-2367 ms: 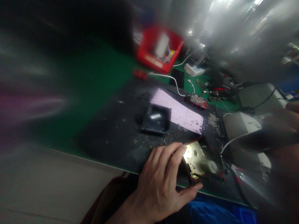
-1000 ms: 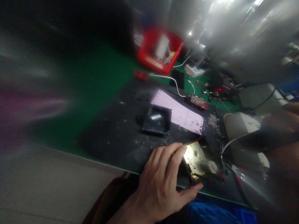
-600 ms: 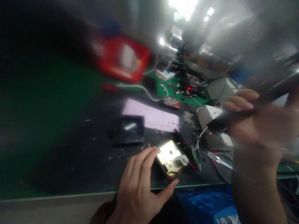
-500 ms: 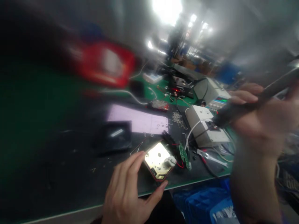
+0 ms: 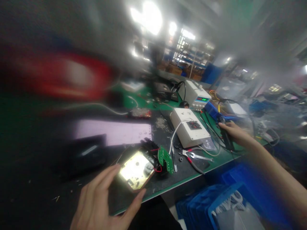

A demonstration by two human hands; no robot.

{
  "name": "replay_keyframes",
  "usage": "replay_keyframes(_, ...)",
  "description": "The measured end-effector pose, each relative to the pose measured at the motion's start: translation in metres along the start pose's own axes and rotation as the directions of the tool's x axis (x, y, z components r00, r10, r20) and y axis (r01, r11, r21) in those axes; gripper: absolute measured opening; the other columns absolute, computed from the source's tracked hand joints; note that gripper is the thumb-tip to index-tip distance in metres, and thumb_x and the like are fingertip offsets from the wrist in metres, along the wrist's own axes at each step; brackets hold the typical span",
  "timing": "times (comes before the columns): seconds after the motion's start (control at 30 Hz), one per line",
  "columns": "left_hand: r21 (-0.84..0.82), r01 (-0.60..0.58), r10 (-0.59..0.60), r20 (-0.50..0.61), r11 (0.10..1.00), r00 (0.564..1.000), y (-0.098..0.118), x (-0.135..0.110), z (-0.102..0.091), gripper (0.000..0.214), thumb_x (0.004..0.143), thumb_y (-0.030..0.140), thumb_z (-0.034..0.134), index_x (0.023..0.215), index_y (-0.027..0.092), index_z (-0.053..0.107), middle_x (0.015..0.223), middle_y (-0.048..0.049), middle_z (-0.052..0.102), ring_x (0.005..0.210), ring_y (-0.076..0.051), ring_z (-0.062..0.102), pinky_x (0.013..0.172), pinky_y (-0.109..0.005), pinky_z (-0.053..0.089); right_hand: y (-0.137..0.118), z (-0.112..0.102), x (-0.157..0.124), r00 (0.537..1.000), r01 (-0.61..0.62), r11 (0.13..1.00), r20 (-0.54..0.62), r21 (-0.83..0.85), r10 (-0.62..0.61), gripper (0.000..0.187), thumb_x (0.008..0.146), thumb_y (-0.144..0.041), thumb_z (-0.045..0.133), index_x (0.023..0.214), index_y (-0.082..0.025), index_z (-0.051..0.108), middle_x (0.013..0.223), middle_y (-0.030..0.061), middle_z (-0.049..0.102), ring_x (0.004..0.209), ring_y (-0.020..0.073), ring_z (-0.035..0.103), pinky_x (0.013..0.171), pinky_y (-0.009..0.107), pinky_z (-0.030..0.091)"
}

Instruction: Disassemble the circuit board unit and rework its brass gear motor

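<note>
My left hand (image 5: 103, 199) holds the near-left edge of a shiny brass-coloured plate assembly (image 5: 136, 169) with red and black wires, flat on the dark mat (image 5: 43, 179). A small green circuit board (image 5: 165, 159) stands wired to its right side. My right hand (image 5: 233, 132) is stretched out to the right and is shut on a dark, slim pen-shaped tool (image 5: 225, 137), its tip down at the bench near a blue holder (image 5: 212, 110).
A white box (image 5: 189, 127) with a black switch and a white cable stands mid-bench. Red-handled pliers (image 5: 194, 156) lie by the front edge. Behind are a metered power supply (image 5: 196, 94), a pink sheet (image 5: 112, 131), a black housing (image 5: 81, 153), a blurred red bin (image 5: 69, 76). Blue crates (image 5: 216, 201) sit below.
The view has swung right. My right hand, which held the dark tool raised close to the camera, has reached out and down to the right side of the bench. My left hand stays on the plate.
</note>
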State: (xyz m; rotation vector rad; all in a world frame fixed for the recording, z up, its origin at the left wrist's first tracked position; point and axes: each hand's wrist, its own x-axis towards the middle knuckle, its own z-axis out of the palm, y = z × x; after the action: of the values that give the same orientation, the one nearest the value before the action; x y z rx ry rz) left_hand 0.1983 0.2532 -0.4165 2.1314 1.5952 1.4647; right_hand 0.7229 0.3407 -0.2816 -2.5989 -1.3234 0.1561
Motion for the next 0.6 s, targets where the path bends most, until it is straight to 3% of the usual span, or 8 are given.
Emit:
replay_keyframes(0.1,0.012,-0.013,0.012,0.035,1.000,0.999,-0.001,0.000,-0.003,0.078,0.078,0.043,0.084,0.144,0.017,0.051,0.137,-0.0154,0.062,0.122,-0.037,0.061,0.104,-0.058,0.050,0.016,0.020,0.027,1.000,-0.028,0.995,0.009,-0.094,0.029,0.042,0.108,-0.049,0.058,0.113,-0.008,0.062,0.099,0.0068,0.059,0.089,0.0137,0.061,0.087,0.030,0.057)
replay_keyframes(0.23,0.040,0.001,-0.003,0.032,0.999,0.999,0.001,0.001,-0.003,0.076,0.079,0.042,0.083,0.144,0.018,0.051,0.137,-0.0154,0.061,0.123,-0.037,0.060,0.107,-0.059,0.049,0.023,0.032,0.052,0.998,-0.011,0.975,-0.060,-0.222,-0.003,0.043,0.107,-0.051,0.059,0.114,-0.008,0.062,0.102,0.0081,0.059,0.094,0.0153,0.060,0.093,0.033,0.055)
replay_keyframes(0.47,0.025,-0.003,0.002,0.041,1.000,0.999,0.003,0.001,-0.001,0.072,0.080,0.041,0.082,0.142,0.020,0.051,0.137,-0.0149,0.060,0.125,-0.036,0.059,0.107,-0.059,0.051,0.027,0.050,0.054,0.983,-0.030,0.933,-0.181,-0.359,-0.038,0.060,0.106,-0.059,0.057,0.136,-0.007,0.052,0.115,0.0132,0.056,0.103,0.0198,0.060,0.095,0.038,0.056)
replay_keyframes(0.6,0.028,0.007,-0.009,0.056,1.000,0.998,0.004,0.002,-0.003,0.072,0.081,0.040,0.082,0.142,0.018,0.051,0.138,-0.0160,0.059,0.126,-0.036,0.059,0.108,-0.059,0.050,0.026,0.050,0.057,0.982,-0.022,0.935,-0.181,-0.354,-0.045,0.057,0.108,-0.053,0.056,0.137,-0.004,0.051,0.110,0.0135,0.057,0.099,0.0189,0.061,0.093,0.036,0.056)
